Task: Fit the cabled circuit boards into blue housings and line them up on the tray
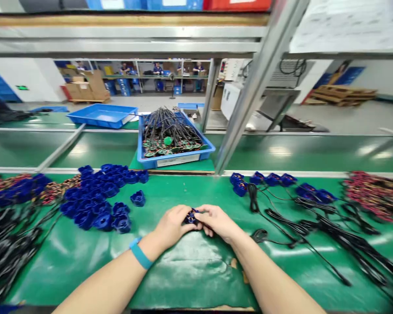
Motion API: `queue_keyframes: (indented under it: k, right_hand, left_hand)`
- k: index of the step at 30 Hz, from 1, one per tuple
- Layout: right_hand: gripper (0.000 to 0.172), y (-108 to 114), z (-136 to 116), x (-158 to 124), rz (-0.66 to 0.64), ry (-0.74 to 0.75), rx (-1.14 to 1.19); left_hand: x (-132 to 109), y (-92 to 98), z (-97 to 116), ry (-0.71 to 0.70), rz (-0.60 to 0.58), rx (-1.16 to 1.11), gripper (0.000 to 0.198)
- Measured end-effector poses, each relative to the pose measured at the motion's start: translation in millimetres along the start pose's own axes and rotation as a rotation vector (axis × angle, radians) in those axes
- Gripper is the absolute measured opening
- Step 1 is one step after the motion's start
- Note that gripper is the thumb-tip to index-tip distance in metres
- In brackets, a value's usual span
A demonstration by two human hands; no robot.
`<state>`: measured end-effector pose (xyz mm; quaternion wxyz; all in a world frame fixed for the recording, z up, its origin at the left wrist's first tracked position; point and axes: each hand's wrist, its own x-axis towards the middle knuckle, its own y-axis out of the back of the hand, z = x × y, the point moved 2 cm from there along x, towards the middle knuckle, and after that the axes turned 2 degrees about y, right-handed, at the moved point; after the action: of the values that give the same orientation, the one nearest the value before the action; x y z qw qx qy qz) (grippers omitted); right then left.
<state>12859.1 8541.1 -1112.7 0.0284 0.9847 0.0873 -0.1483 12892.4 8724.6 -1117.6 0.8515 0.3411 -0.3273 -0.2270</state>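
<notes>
Between my hands, at the middle of the green bench, is a small blue plastic housing (191,216) with dark parts and thin wires inside. My left hand (174,223) wraps its thumb and fingers around its left side. From the right, my right hand (218,221) pinches at the housing's edge, its fingertips partly hiding it. To the left lies a loose blue housing (138,198), beside a pile of similar blue housings (98,196). Over on the right, several wired blue housings (273,179) lie with black cables (301,224) attached.
A blue tray (183,162) of black-wired green circuit boards stands behind my hands, near a metal post (245,96). Another blue tray (101,115) sits farther back. Black cables (13,244) lie at left, red-wired parts (373,194) at right. People work in the background.
</notes>
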Motion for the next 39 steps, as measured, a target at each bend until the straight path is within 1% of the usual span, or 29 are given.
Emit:
queue_keyframes:
  k: [3,6,8,10,13,16,18,20,23,25,27,29,31,34,37,39]
  right_hand:
    - [0.03,-5,1,6,0.166,0.025,-0.128]
    - [0.012,-9,-3,9,0.335,0.071,-0.383]
    - [0.008,-10,-8,8,0.407,0.069,-0.555]
    - [0.009,-10,-14,5,0.433,0.057,-0.694]
    - [0.009,-10,-24,4,0.4,0.029,-0.855]
    - [0.01,-9,-29,6,0.355,0.013,-0.918]
    - [0.009,-6,-27,7,0.349,0.047,-0.869]
    - [0.012,-1,-21,7,0.33,0.103,-0.742]
    - [0.024,8,-10,3,0.302,0.177,-0.56]
    - [0.037,15,-7,-2,0.317,0.254,-0.56]
    - [0.043,18,-9,-8,0.337,0.38,-0.631]
    - [0.04,15,-14,-14,0.325,0.498,-0.711]
    - [0.035,9,-18,-18,0.288,0.558,-0.785]
    - [0.036,-2,-20,-19,0.234,0.552,-0.918]
    - [0.043,-9,-19,-17,0.215,0.506,-1.035]
    - [0.045,-13,-20,-16,0.201,0.471,-1.087]
  left_hand:
    - [0,-1.0,-2,-0.044,-0.007,0.041,0.04]
    - [0,-2.2,0,-0.075,-0.013,0.069,0.041]
    - [0,-4.3,0,-0.101,0.006,0.103,0.038]
    - [0,-7.7,-1,-0.134,0.042,0.147,0.036]
    - [-1,-12.9,-5,-0.166,0.07,0.184,0.035]
    - [3,-13.2,-5,-0.155,0.025,0.155,0.032]
    - [7,-10.6,-3,-0.132,-0.012,0.134,0.029]
    - [11,-7.8,-2,-0.102,-0.037,0.128,0.03]
    - [13,-5.4,-6,-0.075,-0.037,0.125,0.035]
    - [11,-4.6,-11,-0.051,-0.016,0.114,0.039]
    - [9,-3.9,-14,-0.015,0.008,0.105,0.042]
    - [6,-3.7,-14,0.003,0.015,0.1,0.041]
    - [5,-4.1,-13,-0.004,0.006,0.097,0.04]
    - [2,-5.9,-14,-0.041,0.012,0.116,0.041]
    - [-2,-8.8,-15,-0.103,0.062,0.199,0.041]
    - [-3,-10.0,-16,-0.109,0.099,0.257,0.04]
